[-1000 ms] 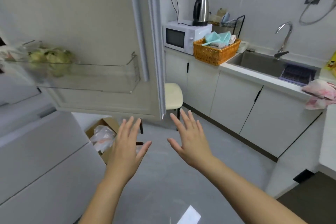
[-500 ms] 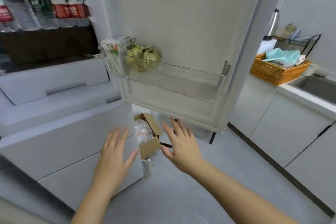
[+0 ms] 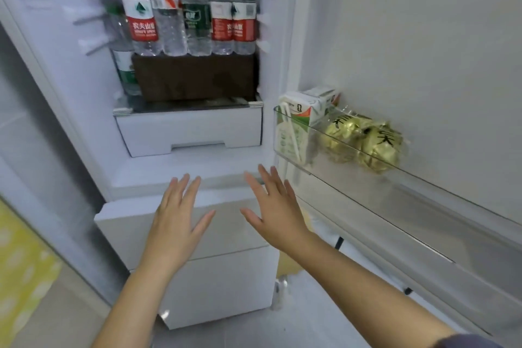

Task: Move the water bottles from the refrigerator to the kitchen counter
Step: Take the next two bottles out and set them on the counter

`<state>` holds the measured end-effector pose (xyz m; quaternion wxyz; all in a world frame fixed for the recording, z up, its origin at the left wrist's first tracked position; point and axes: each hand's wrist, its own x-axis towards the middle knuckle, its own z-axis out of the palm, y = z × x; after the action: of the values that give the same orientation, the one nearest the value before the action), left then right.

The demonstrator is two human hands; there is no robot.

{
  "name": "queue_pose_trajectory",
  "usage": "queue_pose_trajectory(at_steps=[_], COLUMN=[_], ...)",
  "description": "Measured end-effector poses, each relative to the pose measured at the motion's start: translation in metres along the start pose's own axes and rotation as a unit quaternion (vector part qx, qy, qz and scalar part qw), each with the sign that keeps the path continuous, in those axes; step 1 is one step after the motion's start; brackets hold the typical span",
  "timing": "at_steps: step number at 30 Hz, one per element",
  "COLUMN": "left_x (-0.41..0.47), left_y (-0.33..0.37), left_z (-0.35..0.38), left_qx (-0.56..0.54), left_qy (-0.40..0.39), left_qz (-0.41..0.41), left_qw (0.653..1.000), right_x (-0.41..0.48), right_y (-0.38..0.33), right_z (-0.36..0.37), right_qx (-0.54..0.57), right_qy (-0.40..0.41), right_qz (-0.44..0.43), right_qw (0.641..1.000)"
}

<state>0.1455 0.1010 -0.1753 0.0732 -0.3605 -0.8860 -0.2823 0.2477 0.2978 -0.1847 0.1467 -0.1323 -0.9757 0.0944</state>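
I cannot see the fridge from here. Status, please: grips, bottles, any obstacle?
Left grip and right grip open, empty, below the bottles. Bottles upright in fridge, untouched. Door open, nothing between.

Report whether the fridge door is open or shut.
Open. The door stands swung out to the right, baring its shelf and the bottles inside.

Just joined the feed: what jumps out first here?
A row of water bottles stands at top centre in the open fridge, above a dark box. Below them the left hand and right hand spread open and empty. To the right, the door shelf holds a carton and gold packets.
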Motion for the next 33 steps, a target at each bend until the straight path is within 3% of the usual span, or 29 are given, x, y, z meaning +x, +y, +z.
queue_pose_trajectory(at_steps=[9,18,25,30,33], left_x=[0.08,0.232,0.323,0.347,0.359], left_y=[-0.068,-0.137,-0.138,-0.13,-0.12], left_z=[-0.035,-0.103,-0.142,-0.15,-0.152], left_qx=[0.039,0.131,0.155,0.137,0.097], left_qy=[0.026,0.063,0.083,0.053,0.09], left_qz=[-0.014,0.012,-0.011,-0.059,-0.095], left_qw=[0.999,0.989,0.984,0.987,0.987], right_x=[0.1,0.271,0.351,0.363,0.363], right_y=[-0.036,-0.081,-0.08,-0.077,-0.078], right_z=[0.017,0.005,-0.025,-0.028,-0.026], right_qx=[0.018,-0.025,-0.078,-0.141,-0.14], right_qy=[-0.003,0.083,0.11,0.111,0.108], right_qz=[-0.009,0.016,0.006,-0.026,-0.031], right_qw=[1.0,0.996,0.991,0.983,0.984])
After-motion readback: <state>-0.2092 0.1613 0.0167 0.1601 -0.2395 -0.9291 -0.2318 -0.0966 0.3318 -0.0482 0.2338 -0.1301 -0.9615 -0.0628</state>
